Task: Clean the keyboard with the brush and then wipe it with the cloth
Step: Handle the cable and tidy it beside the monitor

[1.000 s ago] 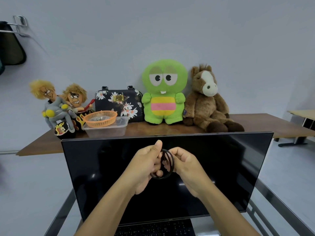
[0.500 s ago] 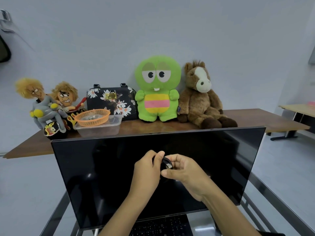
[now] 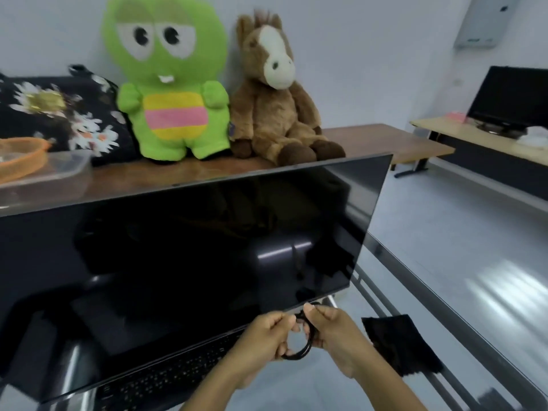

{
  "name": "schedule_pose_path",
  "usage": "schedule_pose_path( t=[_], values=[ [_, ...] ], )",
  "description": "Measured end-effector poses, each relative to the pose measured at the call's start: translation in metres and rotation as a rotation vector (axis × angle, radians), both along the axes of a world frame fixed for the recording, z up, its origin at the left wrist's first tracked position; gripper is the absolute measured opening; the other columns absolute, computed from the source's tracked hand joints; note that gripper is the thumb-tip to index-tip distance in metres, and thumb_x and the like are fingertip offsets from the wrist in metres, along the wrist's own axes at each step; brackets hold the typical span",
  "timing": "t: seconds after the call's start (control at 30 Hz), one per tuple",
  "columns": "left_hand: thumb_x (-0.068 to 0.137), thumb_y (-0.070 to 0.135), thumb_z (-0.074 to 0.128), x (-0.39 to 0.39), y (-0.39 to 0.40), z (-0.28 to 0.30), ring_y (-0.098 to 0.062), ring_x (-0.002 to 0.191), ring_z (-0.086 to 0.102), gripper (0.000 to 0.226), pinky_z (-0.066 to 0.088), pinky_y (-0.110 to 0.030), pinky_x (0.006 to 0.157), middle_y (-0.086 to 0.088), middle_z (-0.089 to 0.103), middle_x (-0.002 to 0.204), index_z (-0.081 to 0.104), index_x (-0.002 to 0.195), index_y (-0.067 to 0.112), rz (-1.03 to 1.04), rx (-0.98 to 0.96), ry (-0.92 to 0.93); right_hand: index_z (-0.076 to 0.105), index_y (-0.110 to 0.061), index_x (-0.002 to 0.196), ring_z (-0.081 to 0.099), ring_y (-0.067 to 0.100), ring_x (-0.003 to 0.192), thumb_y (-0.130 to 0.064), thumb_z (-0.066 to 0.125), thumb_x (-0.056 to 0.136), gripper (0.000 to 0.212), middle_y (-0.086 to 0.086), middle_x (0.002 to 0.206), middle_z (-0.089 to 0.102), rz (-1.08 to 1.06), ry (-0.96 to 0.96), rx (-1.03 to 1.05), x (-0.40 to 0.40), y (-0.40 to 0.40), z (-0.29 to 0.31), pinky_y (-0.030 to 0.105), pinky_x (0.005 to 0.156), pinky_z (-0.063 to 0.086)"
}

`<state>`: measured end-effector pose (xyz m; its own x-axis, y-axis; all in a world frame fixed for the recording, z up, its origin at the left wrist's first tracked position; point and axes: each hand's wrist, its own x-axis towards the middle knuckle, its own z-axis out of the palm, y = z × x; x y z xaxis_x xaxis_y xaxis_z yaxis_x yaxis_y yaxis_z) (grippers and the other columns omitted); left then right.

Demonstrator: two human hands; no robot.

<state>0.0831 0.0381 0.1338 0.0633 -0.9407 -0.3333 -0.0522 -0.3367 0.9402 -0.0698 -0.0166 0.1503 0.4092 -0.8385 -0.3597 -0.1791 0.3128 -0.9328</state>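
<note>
A black keyboard (image 3: pixel 166 378) lies on the glass table under the lower edge of a large dark monitor (image 3: pixel 184 250). To the right on the glass rests a black cloth (image 3: pixel 400 342). Both hands meet in front of the monitor's lower right corner. My left hand (image 3: pixel 264 339) and my right hand (image 3: pixel 335 330) each pinch a small coiled black cable (image 3: pixel 302 348), its loop hanging between them. No brush is in view.
Behind the monitor a wooden shelf (image 3: pixel 385 140) carries a green plush toy (image 3: pixel 169 84), a brown plush horse (image 3: pixel 275 96), a floral bag (image 3: pixel 59 114) and an orange basket (image 3: pixel 20 155) in a clear container. A second desk with a monitor (image 3: pixel 513 102) stands far right.
The view has swung right and down, bringing the cloth into sight. Both hands have dropped with the coiled cable from mid-screen to the monitor's lower right corner.
</note>
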Motion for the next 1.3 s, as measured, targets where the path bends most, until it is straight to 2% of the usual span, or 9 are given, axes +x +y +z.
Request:
schedule_pose_path(
  t=[0.17,0.27,0.37,0.5,0.6,0.73,0.9,1.17,1.3],
  values=[
    [0.096,0.02,0.055,-0.023,-0.025,-0.071,-0.009,0.058,0.052,0.019,0.045,-0.022,0.06,0.009,0.055,0.058,0.066,0.08,0.02,0.067,-0.017,-0.239,0.071,-0.017,0.074,0.06,0.001,0.065,-0.028,0.056,0.093,0.027,-0.008,0.075,0.074,-0.001,0.295,-0.037,-0.022,-0.018,-0.068,0.018,0.07,0.045],
    [0.095,0.027,0.057,-0.032,-0.037,-0.104,-0.003,0.081,0.055,0.011,0.039,-0.012,0.067,0.011,0.06,0.089,0.064,0.101,0.021,0.139,-0.082,-0.491,0.073,-0.02,0.077,0.058,-0.002,0.061,-0.024,0.056,0.092,0.023,-0.006,0.074,0.074,0.026,0.403,-0.027,-0.025,-0.035,-0.105,0.015,0.063,0.041],
    [0.097,0.036,0.052,-0.036,-0.041,-0.136,-0.011,0.118,0.045,0.042,0.037,-0.018,0.092,0.007,0.046,0.13,0.044,0.136,0.023,0.099,-0.135,-0.878,0.067,-0.018,0.076,0.061,0.012,0.063,-0.02,0.052,0.095,0.025,0.004,0.074,0.07,-0.074,0.415,0.029,-0.015,-0.056,-0.139,0.021,0.059,0.043],
    [0.071,0.047,0.07,-0.036,-0.039,-0.173,-0.022,0.122,0.054,0.076,0.044,-0.043,0.101,-0.004,0.06,0.132,0.044,0.132,0.011,-0.154,-0.207,-1.142,0.063,-0.017,0.074,0.069,0.018,0.07,-0.015,0.055,0.093,0.021,0.008,0.077,0.071,-0.065,0.511,-0.045,0.013,-0.079,-0.165,0.024,0.061,0.053],
    [0.078,0.048,0.037,-0.032,-0.04,-0.195,-0.025,0.131,0.039,0.073,0.014,-0.049,0.112,-0.014,0.054,0.138,0.049,0.132,0.001,-0.299,-0.143,-1.2,0.065,-0.008,0.076,0.07,0.024,0.069,-0.015,0.057,0.092,0.019,0.011,0.073,0.071,-0.07,0.527,-0.102,0.033,-0.089,-0.183,0.039,0.071,0.059],
    [0.082,0.05,0.031,-0.026,-0.049,-0.206,-0.033,0.131,0.046,0.076,0.009,-0.053,0.115,-0.021,0.053,0.137,0.054,0.126,-0.007,-0.406,-0.054,-1.262,0.059,-0.01,0.088,0.067,0.019,0.072,-0.02,0.055,0.095,0.013,0.009,0.083,0.067,0.007,0.629,-0.282,0.044,-0.094,-0.192,0.034,0.07,0.056],
    [0.085,0.049,0.032,-0.023,-0.059,-0.207,-0.035,0.123,0.055,0.074,0.012,-0.053,0.112,-0.024,0.058,0.13,0.059,0.123,-0.008,-0.364,-0.038,-1.311,0.063,-0.01,0.112,0.065,0.016,0.082,-0.025,0.066,0.089,0.028,0.005,0.111,0.057,0.155,0.835,-0.707,0.042,-0.092,-0.2,0.018,0.069,0.052],
    [0.074,0.041,0.059,-0.028,-0.055,-0.209,-0.036,0.132,0.045,0.068,-0.004,-0.049,0.12,-0.024,0.052,0.136,0.06,0.122,-0.007,-0.34,-0.098,-1.381,0.072,-0.02,0.113,0.063,0.014,0.114,-0.028,0.086,0.051,0.064,-0.001,0.12,0.068,0.513,0.919,-1.143,0.023,-0.069,-0.217,0.037,0.094,0.052],
    [0.098,0.05,0.021,-0.034,-0.052,-0.194,-0.035,0.147,-0.001,0.076,-0.031,-0.051,0.107,-0.026,-0.005,0.155,0.008,0.147,-0.007,-0.314,-0.038,-1.55,0.07,-0.017,0.116,0.059,0.018,0.12,-0.041,0.088,0.05,0.073,0.004,0.128,0.064,0.577,0.963,-1.128,0.017,-0.077,-0.221,0.041,0.098,0.048]
  ],
)
